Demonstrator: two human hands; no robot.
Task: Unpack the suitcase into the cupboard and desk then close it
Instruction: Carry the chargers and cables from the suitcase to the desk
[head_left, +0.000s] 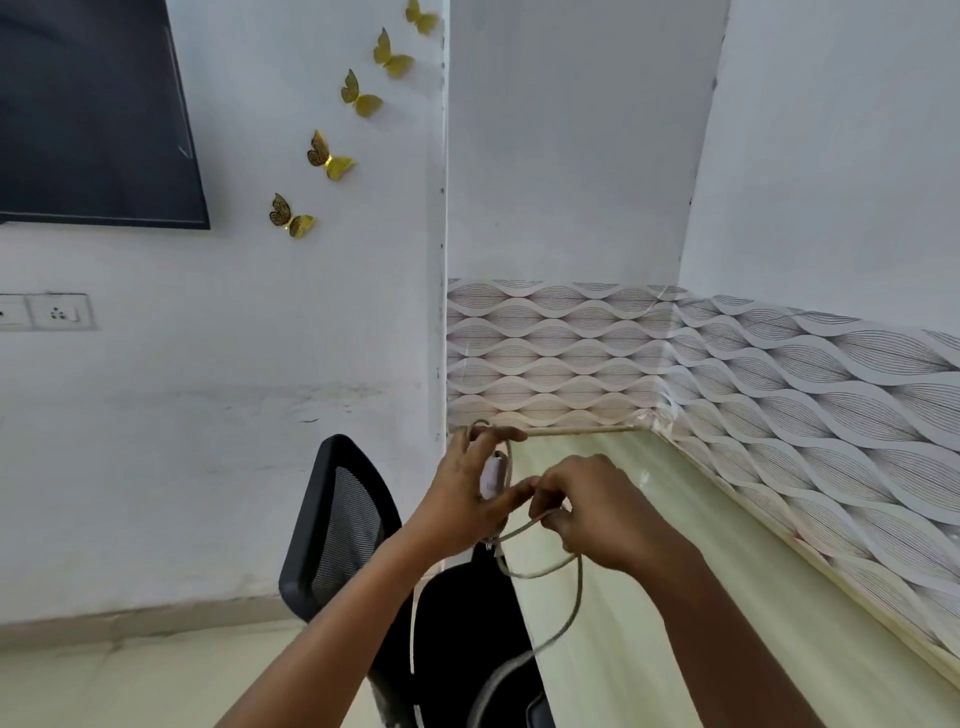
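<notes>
My left hand (467, 493) grips a small white charger adapter (491, 480) above the left end of the pale green desk (649, 597). Its grey-white cable (550, 569) loops over my left fingers at the top and hangs down in a loop below both hands. My right hand (597, 514) pinches the cable just right of the adapter, and the two hands touch. The suitcase and the cupboard are not in view.
A black mesh office chair (343, 525) stands at the desk's left edge, right under my hands. Patterned wave panels (779, 415) line the wall behind and to the right of the desk. A dark screen (93, 114), a wall socket (57, 312) and gold butterfly decorations (327, 156) are on the left wall.
</notes>
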